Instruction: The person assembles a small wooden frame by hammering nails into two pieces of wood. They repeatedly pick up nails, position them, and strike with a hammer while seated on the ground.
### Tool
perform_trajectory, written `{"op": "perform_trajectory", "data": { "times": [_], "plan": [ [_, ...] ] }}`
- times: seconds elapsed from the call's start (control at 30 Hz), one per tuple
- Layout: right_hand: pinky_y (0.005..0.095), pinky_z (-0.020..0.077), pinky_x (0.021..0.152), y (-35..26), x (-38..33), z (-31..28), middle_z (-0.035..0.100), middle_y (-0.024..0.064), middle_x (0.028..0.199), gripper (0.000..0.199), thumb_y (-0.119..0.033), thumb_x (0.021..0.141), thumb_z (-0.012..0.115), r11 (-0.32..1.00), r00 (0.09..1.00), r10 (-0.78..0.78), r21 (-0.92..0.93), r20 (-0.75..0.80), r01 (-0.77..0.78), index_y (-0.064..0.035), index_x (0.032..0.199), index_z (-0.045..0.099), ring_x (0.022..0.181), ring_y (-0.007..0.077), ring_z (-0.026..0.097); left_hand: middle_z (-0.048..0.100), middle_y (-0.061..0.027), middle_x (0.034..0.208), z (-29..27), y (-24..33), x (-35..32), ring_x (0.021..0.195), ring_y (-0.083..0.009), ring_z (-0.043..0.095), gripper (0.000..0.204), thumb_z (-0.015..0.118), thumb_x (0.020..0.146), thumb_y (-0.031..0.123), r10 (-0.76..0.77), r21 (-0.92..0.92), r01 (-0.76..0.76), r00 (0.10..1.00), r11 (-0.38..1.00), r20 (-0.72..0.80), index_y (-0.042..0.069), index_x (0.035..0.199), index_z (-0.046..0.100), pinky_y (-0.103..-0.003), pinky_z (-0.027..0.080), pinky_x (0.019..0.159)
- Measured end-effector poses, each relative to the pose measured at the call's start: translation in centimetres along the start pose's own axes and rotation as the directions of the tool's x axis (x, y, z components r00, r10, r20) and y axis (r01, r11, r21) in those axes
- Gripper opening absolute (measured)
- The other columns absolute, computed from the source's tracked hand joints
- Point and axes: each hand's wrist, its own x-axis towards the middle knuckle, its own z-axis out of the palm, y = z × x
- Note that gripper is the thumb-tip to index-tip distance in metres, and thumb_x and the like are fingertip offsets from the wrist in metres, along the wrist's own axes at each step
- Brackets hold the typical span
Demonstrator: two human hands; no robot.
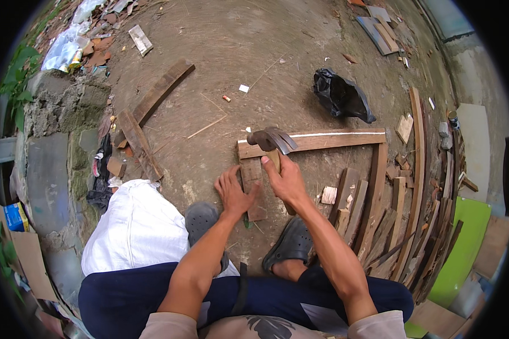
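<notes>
At my far left a rough grey concrete wall [51, 141] runs along the dirt ground [237, 51], and a full white woven sack [136, 226] sits just beside my left knee. Beyond the sack two weathered brown planks [147, 113] lie crossed on the dirt.

My left hand [234, 192] lies flat with the fingers spread, pressing on the left edge of a short upright brown wooden slat [253, 189]; it grips nothing, it only holds the slat down. The slat runs from my feet up to a long horizontal brown wooden board [333, 139] with a pale top edge, and its upper end touches that board.

My right hand [288, 181] is closed tight around the wooden handle of a claw hammer with a dark steel head [271, 140]. The hammer head hangs over the spot where slat and board meet, at the board's left end; whether it touches the wood I cannot tell.

My dark rubber clogs [291, 243] stand on the dirt below the slat. Farther up lies a crumpled black plastic bag [342, 96]. To the right, a heap of narrow brown wood offcuts [390, 220] leans together, and past it a bright green flat panel [461, 248] lies at the edge.
</notes>
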Motion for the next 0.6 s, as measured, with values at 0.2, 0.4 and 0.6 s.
{"op": "perform_trajectory", "data": {
  "times": [0.2, 0.4, 0.6],
  "plan": [
    [0.0507, 0.0536, 0.072, -2.0, -0.4, -0.3, 0.069, 0.0310, 0.086, 0.045, -0.035, 0.098, 0.063, 0.992, 0.999, -0.030, -0.125, 0.032, 0.033, 0.0060, 0.117, 0.062, 0.086, 0.0503, 0.069, 0.029, -0.0240, 0.159, -3.2, 1.1, 5.5, 0.153, -0.0361, 0.017, 0.118, 0.080, 0.076, 0.056, 0.033, -0.026, -0.035, 0.998, 0.999, -0.052, -0.003, 0.157, 0.017, -0.055, 0.004, 0.123],
    [0.0456, 0.0523, 0.066, -2.5, -0.7, 0.6, 0.068, 0.0264, 0.080, 0.032, -0.026, 0.095, 0.069, 0.993, 0.998, -0.036, -0.114, -0.044, 0.031, 0.0024, 0.110, 0.065, 0.076, 0.0452, 0.069, 0.018, -0.0229, 0.165, 1.6, 2.6, -1.1, 0.157, -0.0349, 0.007, 0.123, 0.081, 0.073, 0.056, -0.132, -0.017, 0.131, 0.990, 0.991, -0.043, -0.004, 0.158, 0.015, -0.056, -0.002, 0.125],
    [0.0449, 0.0512, 0.064, -2.2, -1.4, 1.9, 0.066, 0.0219, 0.077, 0.017, -0.014, 0.093, 0.069, 0.935, 0.911, -0.351, -0.034, -0.216, 0.352, 0.0007, 0.101, 0.066, 0.070, 0.0439, 0.066, 0.012, -0.0223, 0.168, 2.5, 2.4, -1.9, 0.157, -0.0338, 0.004, 0.123, 0.083, 0.071, 0.051, -0.073, -0.020, 0.072, 0.996, 0.997, -0.057, -0.005, 0.157, 0.015, -0.058, -0.003, 0.124]
  ]
}}
